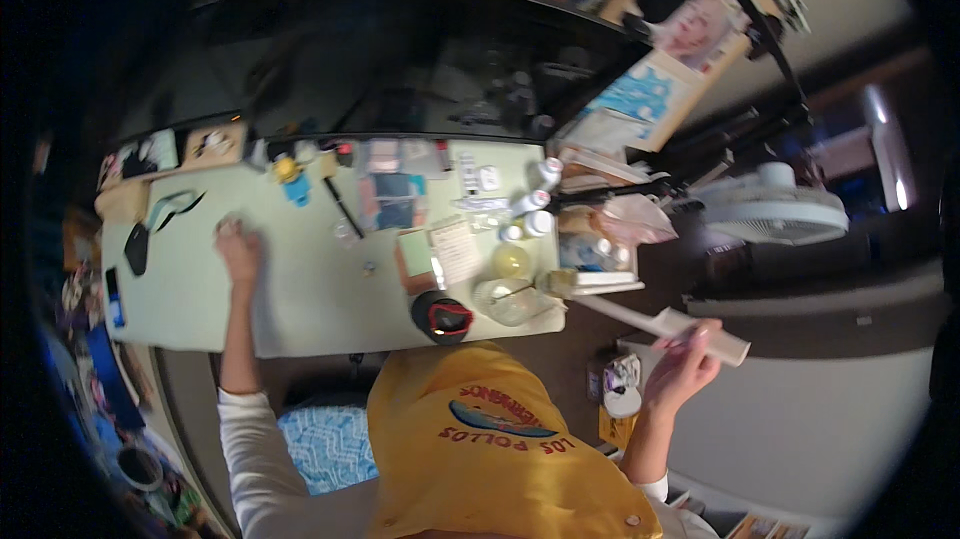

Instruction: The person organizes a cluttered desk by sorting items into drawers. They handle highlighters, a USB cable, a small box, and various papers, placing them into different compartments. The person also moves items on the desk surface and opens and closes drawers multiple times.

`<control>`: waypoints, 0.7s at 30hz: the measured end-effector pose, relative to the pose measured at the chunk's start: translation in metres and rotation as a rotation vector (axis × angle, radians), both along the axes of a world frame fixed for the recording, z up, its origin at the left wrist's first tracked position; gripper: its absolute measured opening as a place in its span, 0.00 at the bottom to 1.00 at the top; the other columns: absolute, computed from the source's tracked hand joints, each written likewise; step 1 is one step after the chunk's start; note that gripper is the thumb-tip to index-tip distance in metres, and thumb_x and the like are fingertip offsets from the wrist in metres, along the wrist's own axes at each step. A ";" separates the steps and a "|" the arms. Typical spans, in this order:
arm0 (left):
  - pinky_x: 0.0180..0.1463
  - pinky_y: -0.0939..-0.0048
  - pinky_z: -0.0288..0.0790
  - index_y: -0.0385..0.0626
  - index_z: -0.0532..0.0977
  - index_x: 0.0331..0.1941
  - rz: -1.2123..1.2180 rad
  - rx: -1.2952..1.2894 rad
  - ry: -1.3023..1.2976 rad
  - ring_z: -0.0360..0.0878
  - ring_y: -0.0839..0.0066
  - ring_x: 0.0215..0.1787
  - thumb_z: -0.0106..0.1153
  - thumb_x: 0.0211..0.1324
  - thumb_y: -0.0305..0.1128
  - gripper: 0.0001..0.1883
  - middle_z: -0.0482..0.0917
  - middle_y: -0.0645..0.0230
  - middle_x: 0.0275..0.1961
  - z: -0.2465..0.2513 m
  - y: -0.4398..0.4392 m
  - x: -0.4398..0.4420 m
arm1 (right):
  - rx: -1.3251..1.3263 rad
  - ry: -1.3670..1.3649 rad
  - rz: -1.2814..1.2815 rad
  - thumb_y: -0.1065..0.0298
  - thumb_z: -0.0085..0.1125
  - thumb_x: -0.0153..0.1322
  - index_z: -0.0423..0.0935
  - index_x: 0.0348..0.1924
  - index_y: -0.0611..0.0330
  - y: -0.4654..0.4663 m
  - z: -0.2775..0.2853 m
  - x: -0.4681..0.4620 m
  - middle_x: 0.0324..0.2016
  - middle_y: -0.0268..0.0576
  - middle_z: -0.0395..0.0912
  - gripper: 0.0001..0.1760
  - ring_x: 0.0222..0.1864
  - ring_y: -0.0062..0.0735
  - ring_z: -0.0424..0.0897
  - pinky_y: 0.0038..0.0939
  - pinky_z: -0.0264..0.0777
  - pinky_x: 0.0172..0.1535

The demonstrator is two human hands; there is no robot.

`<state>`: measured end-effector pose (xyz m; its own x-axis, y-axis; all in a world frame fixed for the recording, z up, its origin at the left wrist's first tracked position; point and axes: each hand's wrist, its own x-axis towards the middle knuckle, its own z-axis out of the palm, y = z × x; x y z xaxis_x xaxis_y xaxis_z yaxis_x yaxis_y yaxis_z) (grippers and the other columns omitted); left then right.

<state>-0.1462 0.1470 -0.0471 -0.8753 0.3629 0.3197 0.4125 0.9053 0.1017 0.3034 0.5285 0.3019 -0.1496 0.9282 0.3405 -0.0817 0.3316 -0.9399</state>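
At the left part of the pale green desk top [300, 314] is my left hand [238, 243], its fingers curled and blurred; whether it holds something cannot be told. Beyond the desk's right end, my right hand [688, 363] grips a white flat plastic piece [727, 346] with a long pale strip running back to the desk's corner. A black strap with a dark pad [136, 248] lies left of my left hand. A small yellow and blue figure [295, 180] and a black pen [343, 207] lie to its right.
White-capped bottles [536, 201], a glass bowl [506, 302], a notepad [456, 250] and a black and red round object [442, 318] crowd the desk's right side. A large dark monitor [375, 59] spans the back. A white fan [776, 209] stands at right, near a box of bottles [596, 250].
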 end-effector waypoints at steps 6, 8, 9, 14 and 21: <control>0.47 0.50 0.68 0.42 0.74 0.45 0.185 0.107 -0.068 0.71 0.51 0.47 0.52 0.66 0.34 0.10 0.76 0.53 0.42 -0.057 -0.014 -0.028 | 0.095 0.022 -0.266 0.62 0.54 0.76 0.75 0.42 0.72 0.134 -0.022 0.076 0.36 0.47 0.79 0.16 0.33 0.32 0.81 0.31 0.80 0.39; 0.44 0.53 0.69 0.40 0.75 0.42 0.245 0.138 -0.151 0.74 0.54 0.42 0.53 0.66 0.34 0.10 0.77 0.55 0.38 -0.048 -0.015 -0.020 | 0.109 -0.096 -0.205 0.62 0.54 0.77 0.74 0.42 0.74 0.178 -0.046 0.077 0.36 0.49 0.80 0.17 0.35 0.32 0.82 0.32 0.81 0.41; 0.43 0.55 0.70 0.39 0.75 0.42 0.258 0.182 -0.192 0.75 0.56 0.39 0.54 0.66 0.36 0.11 0.78 0.56 0.38 -0.046 -0.029 -0.019 | 0.125 -0.174 -0.153 0.62 0.53 0.77 0.74 0.41 0.75 0.201 -0.060 0.069 0.35 0.48 0.80 0.18 0.35 0.31 0.82 0.31 0.80 0.41; 0.40 0.69 0.71 0.39 0.75 0.40 0.210 0.549 -0.293 0.76 0.70 0.33 0.56 0.66 0.34 0.09 0.78 0.65 0.36 0.029 -0.006 0.019 | 0.180 -0.464 -0.014 0.68 0.57 0.75 0.76 0.36 0.69 0.276 -0.115 0.033 0.28 0.41 0.82 0.10 0.31 0.24 0.81 0.25 0.74 0.36; 0.46 0.77 0.70 0.40 0.73 0.38 -0.149 0.908 -0.291 0.75 0.78 0.40 0.56 0.62 0.22 0.02 0.75 0.68 0.39 0.263 0.123 0.189 | 0.285 -0.692 0.182 0.75 0.59 0.70 0.78 0.36 0.67 0.308 -0.148 0.020 0.28 0.43 0.78 0.04 0.27 0.31 0.80 0.29 0.75 0.34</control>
